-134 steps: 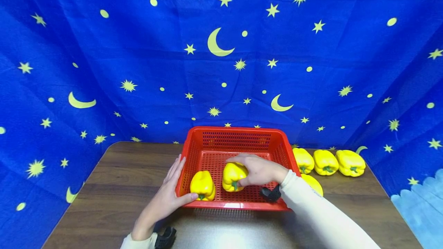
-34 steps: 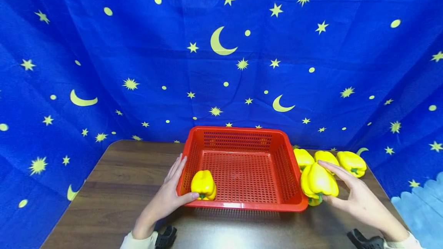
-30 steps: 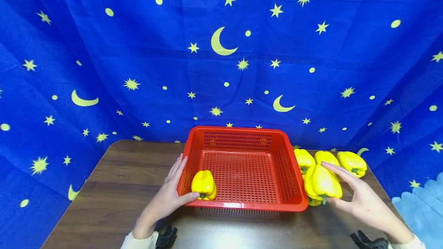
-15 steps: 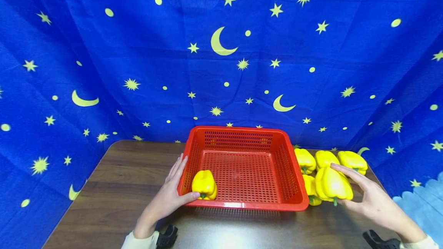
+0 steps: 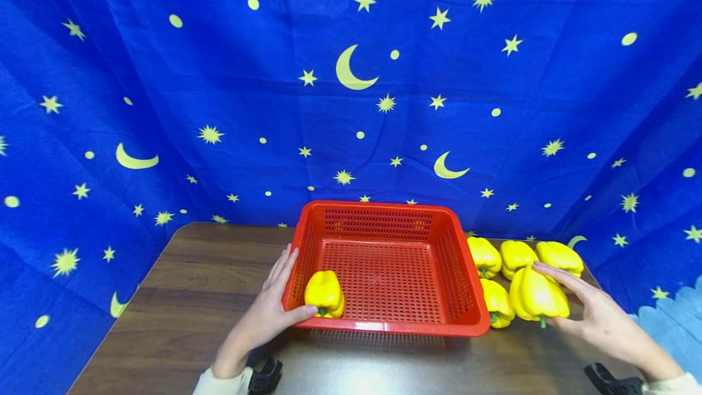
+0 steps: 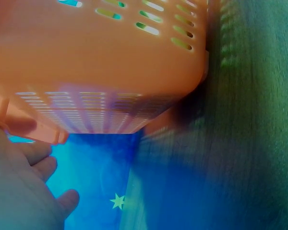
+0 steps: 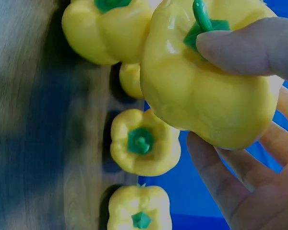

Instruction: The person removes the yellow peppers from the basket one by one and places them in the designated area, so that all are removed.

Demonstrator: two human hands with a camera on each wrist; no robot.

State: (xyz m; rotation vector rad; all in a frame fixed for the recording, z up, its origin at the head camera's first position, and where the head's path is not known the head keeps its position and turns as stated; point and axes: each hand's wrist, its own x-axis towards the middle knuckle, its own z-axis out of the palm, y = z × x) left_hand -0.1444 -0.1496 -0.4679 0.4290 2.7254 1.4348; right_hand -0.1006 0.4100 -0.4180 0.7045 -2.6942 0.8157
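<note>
At the left front corner of a red perforated plastic basket (image 5: pixel 384 326), my left hand (image 5: pixel 262 314) lies with straight fingers along the side wall and its thumb over the front rim. Inside that corner sits a yellow bell pepper (image 5: pixel 323 292), close to the thumb. To the right of the basket, my right hand (image 5: pixel 609 329) grips another yellow bell pepper (image 5: pixel 539 293) between thumb and fingers, stem toward me. In the right wrist view the thumb presses beside the green stem of this held bell pepper (image 7: pixel 201 96). Whether it touches the table is unclear.
Beside the basket's right wall lies one yellow bell pepper (image 5: pixel 496 302). Behind it a row holds a left pepper (image 5: pixel 484 256), a middle pepper (image 5: pixel 517 256) and a right pepper (image 5: pixel 559 256). A blue star-patterned cloth (image 5: pixel 351 108) hangs behind the wooden table (image 5: pixel 181 303).
My right hand has carried the gripped bell pepper out of the basket to the right, past the rim and the front loose pepper. My left hand has stayed at the basket corner.
</note>
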